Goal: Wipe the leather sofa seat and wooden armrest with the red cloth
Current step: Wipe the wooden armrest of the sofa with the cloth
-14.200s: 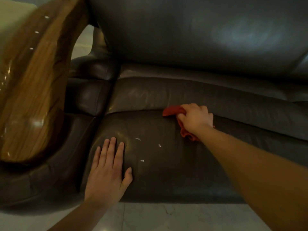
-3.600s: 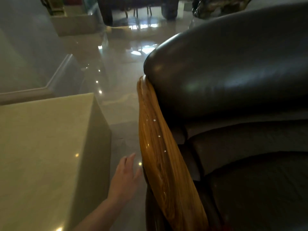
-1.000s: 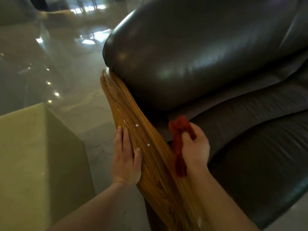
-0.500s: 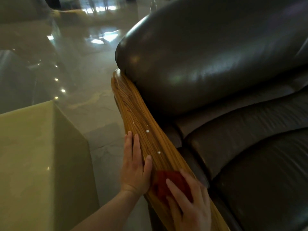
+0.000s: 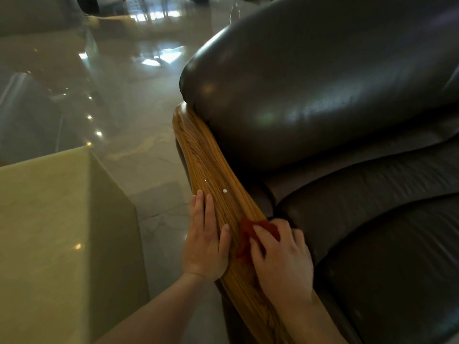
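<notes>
Dark leather sofa [image 5: 335, 95] fills the right half; its rounded backrest is seen upper right, the seat cushions [image 5: 385, 232] lower right. Glossy tiled floor [image 5: 139, 100] is seen at left and behind, with light spots reflected on it. A pale yellow-green block-shaped worktop [image 5: 57, 232] stands lower left, apart from the sofa, with a strip of floor between.

Wooden armrest [image 5: 211, 175] runs diagonally from the backrest's left end down to the bottom edge; grain is striped, surface glossy. A small white speck [image 5: 225, 191] is seen on it, just ahead of the left fingertips.

Left hand [image 5: 205, 242] is laid flat and open on the armrest's outer edge, fingers extended along the wood, thumb resting on top. Nothing is gripped by it.

Right hand [image 5: 283, 259] is pressed onto the armrest top beside the left one, fingers curled over the red cloth [image 5: 248, 234]. The cloth is bunched under the fingers, against the wood, partly showing ahead of and beside the knuckles.
</notes>
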